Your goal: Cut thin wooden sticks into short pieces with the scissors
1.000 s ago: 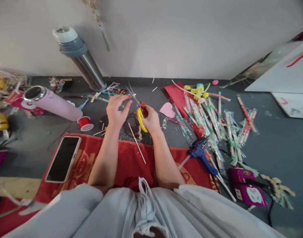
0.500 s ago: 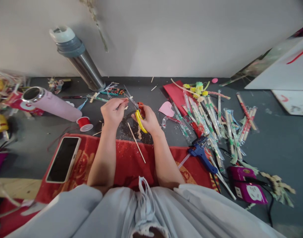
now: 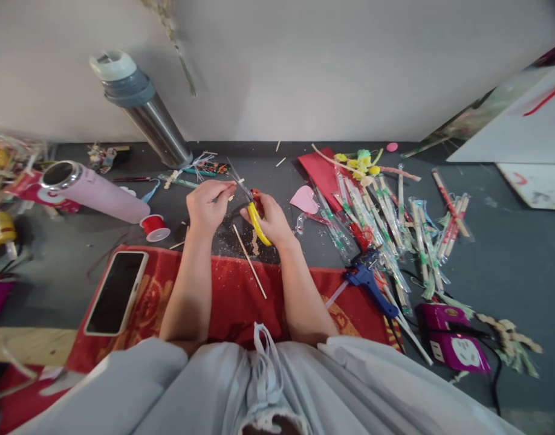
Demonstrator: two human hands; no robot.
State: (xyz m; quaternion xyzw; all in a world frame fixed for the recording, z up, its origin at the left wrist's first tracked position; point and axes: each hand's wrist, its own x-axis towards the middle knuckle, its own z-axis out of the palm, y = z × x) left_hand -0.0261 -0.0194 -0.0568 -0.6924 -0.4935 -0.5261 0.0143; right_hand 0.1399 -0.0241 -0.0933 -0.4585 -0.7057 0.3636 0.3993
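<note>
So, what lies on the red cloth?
A phone, pale specks, and parts of a thin stick and blue glue gun; anything beneath the forearms or clothing is hidden.

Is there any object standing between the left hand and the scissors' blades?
No, nothing visible: the left hand is close beside the blades of the scissors, which the right hand holds. A small pale piece shows at the blades.

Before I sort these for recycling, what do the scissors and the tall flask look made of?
Scissors: blades likely metal, thin with grey sheen; yellow handle probably smooth plastic, evenly coloured. Flask: body apparently steel, with streaky shine; dull, pale lid may be plastic.
</note>
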